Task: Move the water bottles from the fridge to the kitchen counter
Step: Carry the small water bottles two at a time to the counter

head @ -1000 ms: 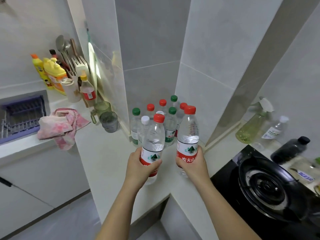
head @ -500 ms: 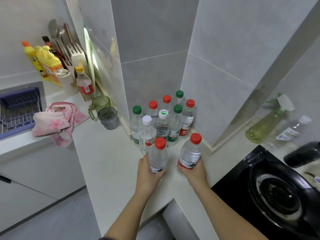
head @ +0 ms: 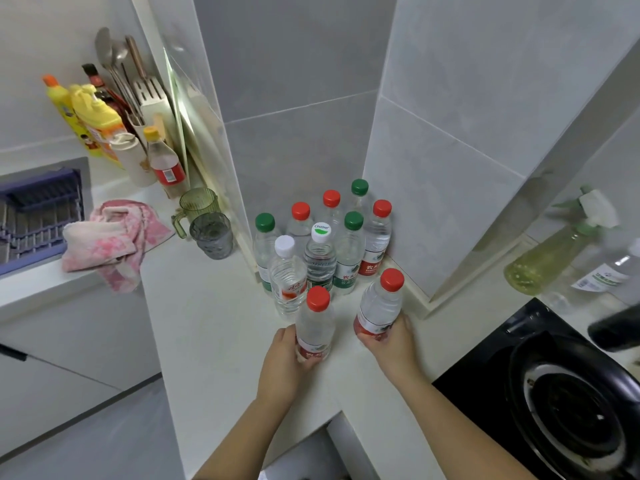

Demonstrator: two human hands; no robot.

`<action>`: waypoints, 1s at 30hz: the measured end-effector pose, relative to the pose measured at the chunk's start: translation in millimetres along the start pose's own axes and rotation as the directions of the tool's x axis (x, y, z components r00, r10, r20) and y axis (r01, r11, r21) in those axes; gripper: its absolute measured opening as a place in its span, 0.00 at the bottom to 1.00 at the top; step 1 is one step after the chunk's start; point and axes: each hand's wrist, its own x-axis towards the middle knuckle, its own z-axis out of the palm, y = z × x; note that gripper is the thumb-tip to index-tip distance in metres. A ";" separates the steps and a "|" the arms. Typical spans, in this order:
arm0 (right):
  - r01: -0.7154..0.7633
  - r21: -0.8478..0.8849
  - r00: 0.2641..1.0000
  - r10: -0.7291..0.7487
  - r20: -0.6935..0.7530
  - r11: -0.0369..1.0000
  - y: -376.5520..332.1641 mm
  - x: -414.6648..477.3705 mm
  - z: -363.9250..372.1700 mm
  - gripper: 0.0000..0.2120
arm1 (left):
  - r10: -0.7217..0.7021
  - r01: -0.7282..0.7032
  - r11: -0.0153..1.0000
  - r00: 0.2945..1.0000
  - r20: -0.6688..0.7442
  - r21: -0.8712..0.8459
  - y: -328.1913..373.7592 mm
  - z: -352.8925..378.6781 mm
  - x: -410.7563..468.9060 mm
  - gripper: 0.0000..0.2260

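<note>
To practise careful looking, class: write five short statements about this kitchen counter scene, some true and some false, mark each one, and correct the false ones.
1. The left hand grips a red-capped bottle. True.
2. The right hand holds nothing. False: it grips a second red-capped bottle.
3. The plain white-capped bottle stands at the very back of the cluster. False: it stands at the cluster's front left.
4. The pink towel lies to the left of the bottles. True.
5. The gas burner sits to the left of both hands. False: it sits to their right.
</note>
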 end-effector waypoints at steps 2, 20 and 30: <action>-0.003 0.007 1.000 0.004 -0.028 1.000 -2.5 9.8 -4.7 0.29 | 0.011 -0.011 1.000 1.000 0.001 0.009 12.0 7.9 11.2 0.21; 0.012 -0.133 0.970 -0.044 -0.238 0.991 8.0 58.1 -17.0 0.26 | -0.110 0.106 0.992 0.992 0.061 0.073 69.2 71.3 77.5 0.20; 0.044 -0.199 0.959 -0.096 -0.265 0.979 1.5 72.6 -14.8 0.22 | -0.127 0.119 0.988 0.989 0.079 0.101 78.0 77.3 93.0 0.20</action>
